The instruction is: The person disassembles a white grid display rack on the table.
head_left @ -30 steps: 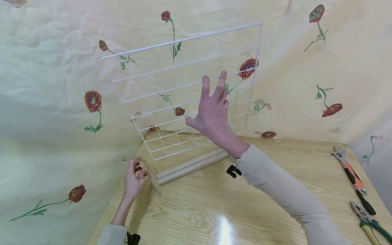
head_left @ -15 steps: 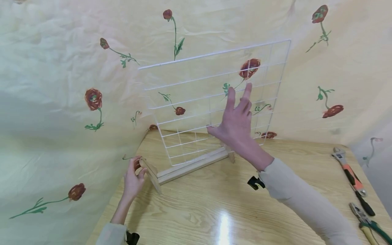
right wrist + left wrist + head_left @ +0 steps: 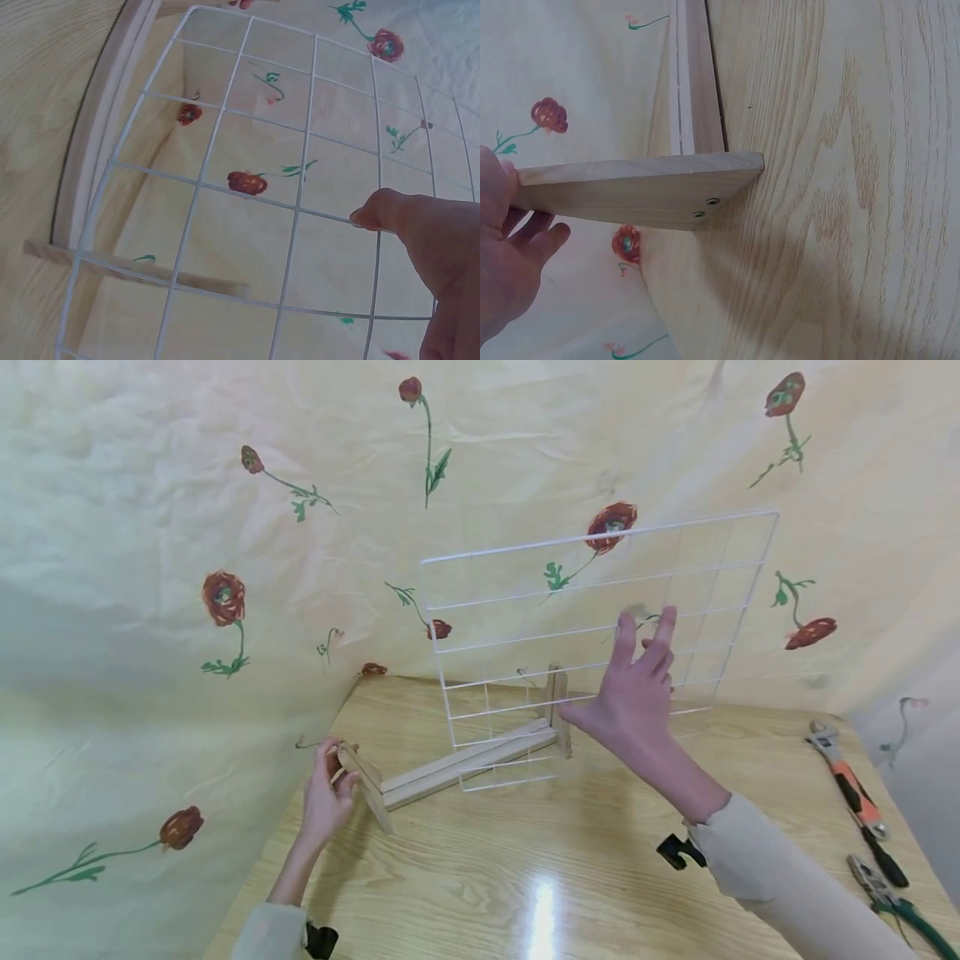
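My left hand (image 3: 326,789) grips the upper end of the near-left wooden end board (image 3: 630,187) of a low wooden stand. Two screw heads (image 3: 712,201) show on that board's outer face. Two pale rails (image 3: 465,767) run from it to the other end board (image 3: 564,739), on the right. In my right hand (image 3: 637,702) is a white wire grid panel (image 3: 525,547), held up by its middle wires with the thumb (image 3: 397,210) on one wire. The panel stands tilted, and its lower left part overlaps the rails in the head view.
An adjustable wrench (image 3: 847,785) with orange and black handle lies at the right of the wooden table (image 3: 450,877). Beside it are a black-handled tool (image 3: 885,858) and green-handled pliers (image 3: 911,920). A flower-printed cloth (image 3: 150,735) hangs behind and left.
My right hand has carried the grid panel to the right and down, from left above the stand to over its right end. My left hand stays on the end board.
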Motion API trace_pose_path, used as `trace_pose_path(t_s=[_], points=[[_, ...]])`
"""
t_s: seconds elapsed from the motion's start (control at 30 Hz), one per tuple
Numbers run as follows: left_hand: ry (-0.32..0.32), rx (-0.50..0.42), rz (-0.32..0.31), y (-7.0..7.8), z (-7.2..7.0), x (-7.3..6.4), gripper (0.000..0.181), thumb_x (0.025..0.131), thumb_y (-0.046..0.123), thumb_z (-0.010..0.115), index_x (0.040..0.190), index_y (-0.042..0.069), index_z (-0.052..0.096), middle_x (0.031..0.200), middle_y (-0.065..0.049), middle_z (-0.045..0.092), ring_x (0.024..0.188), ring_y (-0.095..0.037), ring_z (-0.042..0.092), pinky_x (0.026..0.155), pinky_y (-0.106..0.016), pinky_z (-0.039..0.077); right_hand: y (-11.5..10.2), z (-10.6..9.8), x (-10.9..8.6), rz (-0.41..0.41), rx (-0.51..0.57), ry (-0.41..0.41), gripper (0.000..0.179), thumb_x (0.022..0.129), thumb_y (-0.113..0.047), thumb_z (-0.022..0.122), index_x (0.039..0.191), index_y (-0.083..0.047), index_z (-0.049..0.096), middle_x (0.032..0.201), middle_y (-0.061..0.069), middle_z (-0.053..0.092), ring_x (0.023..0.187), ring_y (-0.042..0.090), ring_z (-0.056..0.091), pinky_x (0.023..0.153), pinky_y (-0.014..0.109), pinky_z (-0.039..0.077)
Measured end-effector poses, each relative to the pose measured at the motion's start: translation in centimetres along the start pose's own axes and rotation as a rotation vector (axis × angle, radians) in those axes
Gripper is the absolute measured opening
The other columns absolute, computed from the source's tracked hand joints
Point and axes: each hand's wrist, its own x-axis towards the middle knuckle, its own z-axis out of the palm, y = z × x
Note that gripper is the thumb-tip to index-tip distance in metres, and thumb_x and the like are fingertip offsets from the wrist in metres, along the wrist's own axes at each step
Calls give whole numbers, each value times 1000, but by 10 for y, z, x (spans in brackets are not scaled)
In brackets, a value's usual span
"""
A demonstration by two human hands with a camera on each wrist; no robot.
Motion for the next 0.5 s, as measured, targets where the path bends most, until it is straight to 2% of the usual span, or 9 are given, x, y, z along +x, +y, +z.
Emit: trace_pose_path(t_s=[0.07, 0.2, 0.27, 0.37, 0.43, 0.5], points=[[-14, 14, -18, 8, -1, 1, 58, 79, -36, 54, 131, -18, 35, 119, -44, 55, 109, -59, 54, 96, -18, 50, 8, -2, -5, 12, -15, 5, 141, 50, -31, 98, 154, -10, 6, 159, 20, -23, 125, 53, 32, 74, 70, 50], [-38, 46, -35, 10, -2, 1, 59, 80, -34, 54, 132, -16, 33, 118, -43, 55, 110, -58, 54, 96, -21, 49, 22, -5, -16, 11, -54, 5, 139, 50, -33, 98, 152, -8, 7, 159, 24, -21, 121, 54, 35, 70, 68, 52], [-39, 48, -32, 2, -1, -1, 61, 80, -34, 53, 134, -14, 33, 117, -42, 55, 110, -58, 54, 96, -20, 48, 28, -6, -20, 3, -70, 4, 138, 50, -33, 98, 151, -8, 8, 158, 26, -19, 118, 55, 36, 64, 65, 53], [-34, 54, -34, -15, -1, -3, 66, 81, -34, 53, 138, -9, 32, 118, -39, 56, 111, -55, 56, 96, -19, 47, 37, -8, -26, -5, -76, 2, 135, 51, -31, 98, 150, -8, 9, 158, 28, -18, 116, 57, 36, 64, 67, 52], [-30, 64, -44, -26, -1, -3, 70, 81, -33, 55, 141, -5, 33, 119, -36, 58, 113, -51, 57, 96, -22, 48, 42, -10, -30, -13, -83, 7, 134, 51, -30, 98, 149, -6, 10, 157, 30, -16, 115, 59, 37, 64, 68, 52], [-36, 72, -46, -31, -2, -3, 72, 82, -32, 57, 143, -3, 34, 120, -33, 59, 115, -49, 57, 97, -29, 50, 46, -11, -33, -11, -91, 11, 134, 51, -29, 98, 149, -5, 11, 157, 32, -15, 112, 61, 37, 66, 68, 51]])
